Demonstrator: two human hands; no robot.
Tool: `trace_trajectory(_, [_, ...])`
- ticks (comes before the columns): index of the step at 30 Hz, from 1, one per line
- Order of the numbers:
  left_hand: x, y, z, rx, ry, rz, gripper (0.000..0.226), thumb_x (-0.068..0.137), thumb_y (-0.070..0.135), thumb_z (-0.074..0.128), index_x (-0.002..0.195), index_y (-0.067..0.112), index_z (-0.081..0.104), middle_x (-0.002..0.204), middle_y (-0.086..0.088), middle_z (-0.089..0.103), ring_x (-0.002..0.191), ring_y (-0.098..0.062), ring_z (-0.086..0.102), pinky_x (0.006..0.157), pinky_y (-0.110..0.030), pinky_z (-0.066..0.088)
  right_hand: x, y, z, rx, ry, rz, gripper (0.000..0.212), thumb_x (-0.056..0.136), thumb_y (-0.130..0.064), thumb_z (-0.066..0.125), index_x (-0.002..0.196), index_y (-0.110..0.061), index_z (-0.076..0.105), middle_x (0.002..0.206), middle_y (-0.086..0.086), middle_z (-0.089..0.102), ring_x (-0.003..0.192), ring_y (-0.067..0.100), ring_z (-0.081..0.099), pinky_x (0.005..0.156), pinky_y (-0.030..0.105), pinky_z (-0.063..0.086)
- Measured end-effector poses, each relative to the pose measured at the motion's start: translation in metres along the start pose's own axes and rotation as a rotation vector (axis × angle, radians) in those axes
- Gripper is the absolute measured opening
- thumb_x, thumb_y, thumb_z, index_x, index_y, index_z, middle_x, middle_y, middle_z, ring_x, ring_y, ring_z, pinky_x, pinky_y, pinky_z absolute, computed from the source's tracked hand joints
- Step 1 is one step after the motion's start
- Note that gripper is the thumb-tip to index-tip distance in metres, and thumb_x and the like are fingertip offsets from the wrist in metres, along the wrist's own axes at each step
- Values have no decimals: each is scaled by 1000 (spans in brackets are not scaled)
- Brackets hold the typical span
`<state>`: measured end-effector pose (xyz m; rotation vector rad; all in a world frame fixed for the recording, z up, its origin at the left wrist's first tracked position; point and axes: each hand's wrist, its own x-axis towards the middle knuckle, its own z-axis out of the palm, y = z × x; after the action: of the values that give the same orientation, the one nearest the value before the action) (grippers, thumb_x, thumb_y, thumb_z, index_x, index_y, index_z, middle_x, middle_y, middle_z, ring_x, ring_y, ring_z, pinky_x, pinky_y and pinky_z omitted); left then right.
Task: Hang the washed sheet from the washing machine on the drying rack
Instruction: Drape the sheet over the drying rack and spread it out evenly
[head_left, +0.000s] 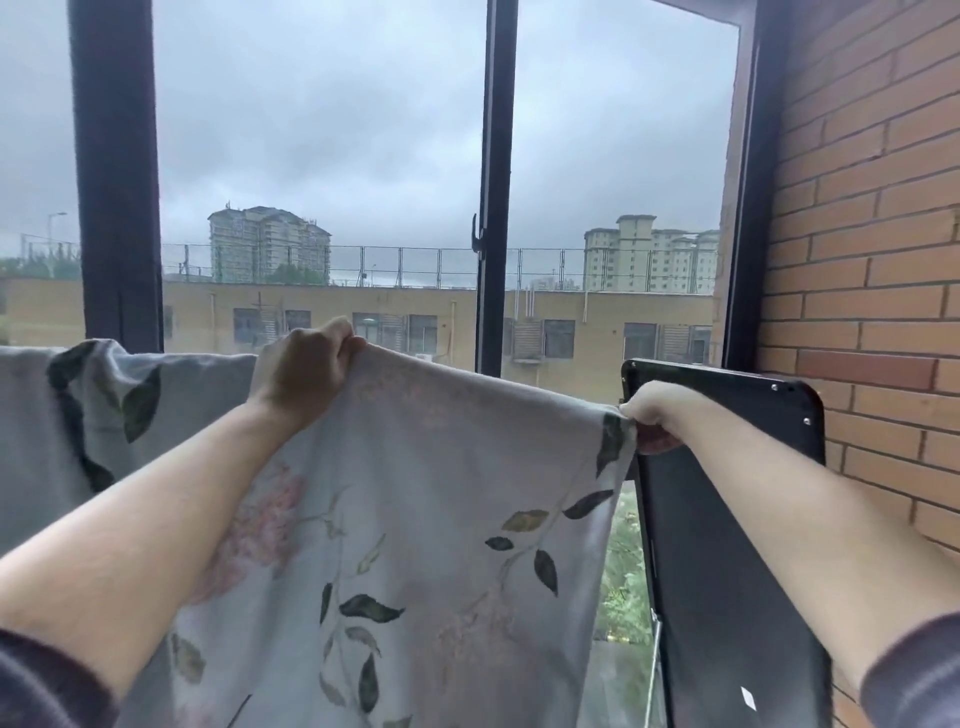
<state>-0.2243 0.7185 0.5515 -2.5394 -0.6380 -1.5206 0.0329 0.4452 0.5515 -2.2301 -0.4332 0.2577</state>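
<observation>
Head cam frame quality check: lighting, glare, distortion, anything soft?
Head view: overcast daylight, flat and even, no hard shadows or glare; sheet, left hand and right hand read clearly. Head view: wide-angle bend tilts the window frame and brick wall near the edges; distant buildings look slightly soft.

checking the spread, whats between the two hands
Only the top edge of the sheet, stretched from left hand to right hand, in the head view.

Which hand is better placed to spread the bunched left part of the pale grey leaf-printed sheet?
Left, probably. The left hand grips the pale grey leaf-printed sheet at its top edge, next to the bunched folds; the right hand pinches the far right corner, beside the black panel.
</observation>
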Motion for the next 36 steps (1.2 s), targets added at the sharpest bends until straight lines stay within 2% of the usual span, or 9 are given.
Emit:
trace_trajectory(4, [0, -5, -5, 20, -19, -48, 23, 100, 30, 42, 79, 21, 44, 73, -17, 63, 71, -36, 59, 62, -35, 37, 3, -4, -24, 1018, -133, -34, 31, 101, -15, 38, 79, -8, 59, 61, 8, 68, 52, 18, 67, 62, 35, 57])
trace_trajectory(6, [0, -3, -5, 19, -30, -33, 22, 99, 29, 41, 80, 20, 45, 74, -17, 63, 72, -37, 60, 62, -35, 37, 1, -11, -25, 1239, -141, -40, 35, 101, -14, 36, 74, -9, 58, 59, 6, 65, 51, 18, 65, 74, 36, 54])
trace_trajectory(10, [-2, 0, -4, 17, -25, -24, 21, 99, 26, 42, 82, 15, 48, 74, -18, 63, 70, -37, 60, 62, -36, 39, -24, -17, -10, 895, -279, -127, 36, 96, -18, 45, 60, -15, 52, 49, 1, 56, 51, 16, 57, 57, 27, 50])
trace_trajectory(14, [-5, -4, -7, 22, -52, -13, 22, 99, 26, 41, 80, 16, 46, 65, -11, 57, 61, -30, 54, 60, -35, 39, -20, 12, -1, 565, -67, -205, 30, 97, -14, 52, 69, -9, 60, 51, 1, 62, 46, 12, 60, 43, 21, 47])
trace_trajectory(18, [-12, -5, -4, -12, -33, 4, 21, 99, 27, 42, 82, 16, 47, 65, -14, 59, 63, -34, 58, 59, -37, 43, -14, 36, -4, 819, 50, -257, 15, 97, -22, 51, 89, -16, 62, 88, 2, 64, 86, 18, 59, 82, 34, 45])
trace_trajectory(22, [-13, -1, -1, -12, -3, -5, 18, 99, 24, 42, 86, 13, 50, 71, -19, 63, 67, -37, 59, 61, -38, 41, -30, 54, 10, 1322, -287, -434, 34, 100, -31, 41, 104, -7, 64, 94, 10, 70, 85, 20, 70, 77, 33, 58])
trace_trajectory(27, [-13, -1, 2, 0, 9, -26, 20, 99, 26, 41, 88, 12, 51, 74, -20, 65, 70, -38, 60, 63, -39, 41, -37, 68, 23, 1154, -386, -726, 26, 100, -21, 41, 104, -16, 66, 96, 7, 66, 87, 23, 64, 75, 36, 50])
trace_trajectory(32, [-12, -3, 4, 14, 34, -18, 19, 99, 23, 43, 88, 10, 52, 72, -22, 64, 69, -39, 60, 61, -37, 38, -32, 79, 21, 1071, -329, -753, 35, 98, -16, 40, 129, -6, 53, 126, 20, 53, 116, 39, 51, 99, 51, 37])
trace_trajectory(36, [-13, -2, 7, 46, 63, -26, 19, 98, 23, 43, 89, 9, 52, 73, -23, 65, 72, -42, 61, 65, -38, 36, -36, 87, 23, 869, -210, -720, 46, 85, -11, 64, 129, -22, 57, 111, 13, 67, 104, 33, 61, 83, 41, 55])
